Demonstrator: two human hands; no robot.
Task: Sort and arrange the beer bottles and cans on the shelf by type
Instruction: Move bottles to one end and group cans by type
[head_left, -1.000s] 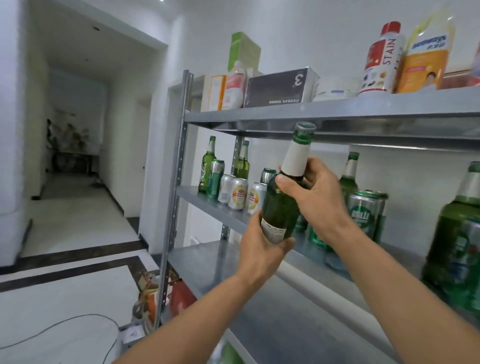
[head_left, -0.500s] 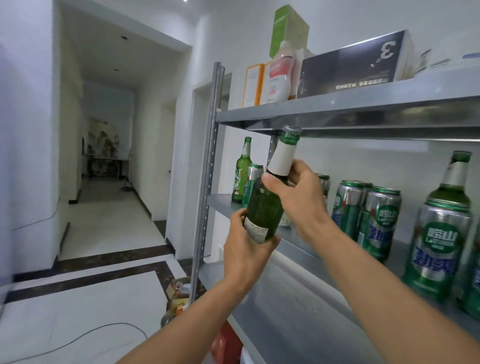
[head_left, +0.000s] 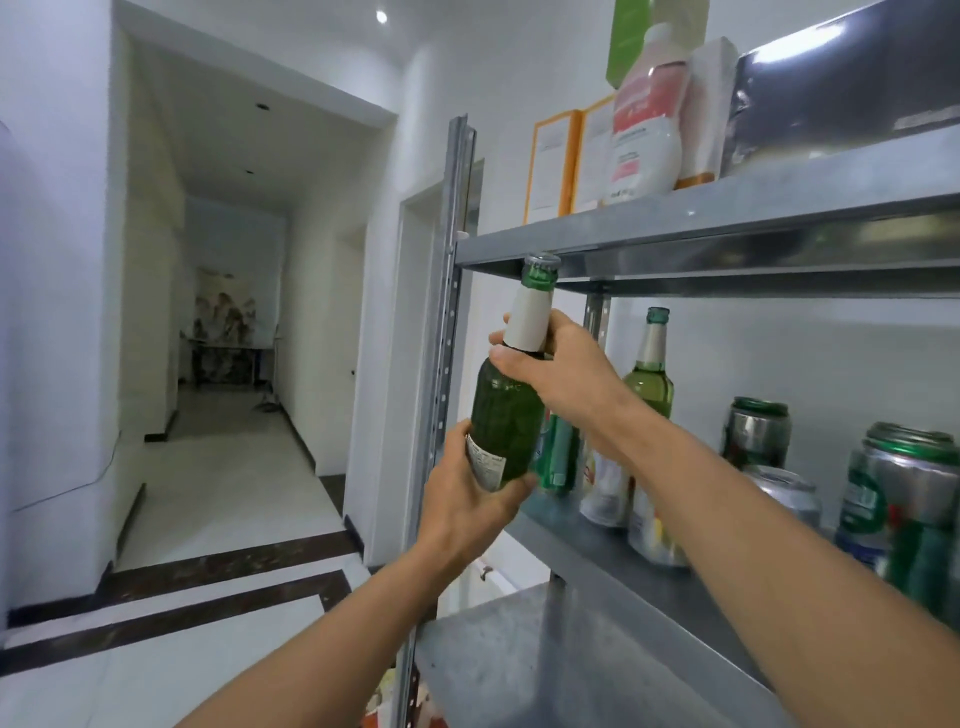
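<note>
A dark green beer bottle (head_left: 506, 415) with a white neck label is held upright at the left end of the metal shelf (head_left: 618, 558). My left hand (head_left: 470, 499) grips its base and my right hand (head_left: 558, 369) grips its neck. Its cap sits just under the upper shelf's edge. Behind my right hand stands a lighter green bottle (head_left: 649, 379). A green can (head_left: 558, 457) and pale cans (head_left: 605, 488) stand behind my right wrist. More green and silver cans (head_left: 904, 499) crowd the shelf at the right.
The upper shelf (head_left: 727, 223) carries boxes, a white-and-pink bottle (head_left: 647, 130) and a dark box. A steel upright post (head_left: 449, 312) stands just left of the held bottle. A lower shelf (head_left: 519, 660) lies below. A hallway opens to the left.
The held bottle and both hands have moved left toward the shelf's left end, and the view has swung closer to the post. Both grips are unchanged.
</note>
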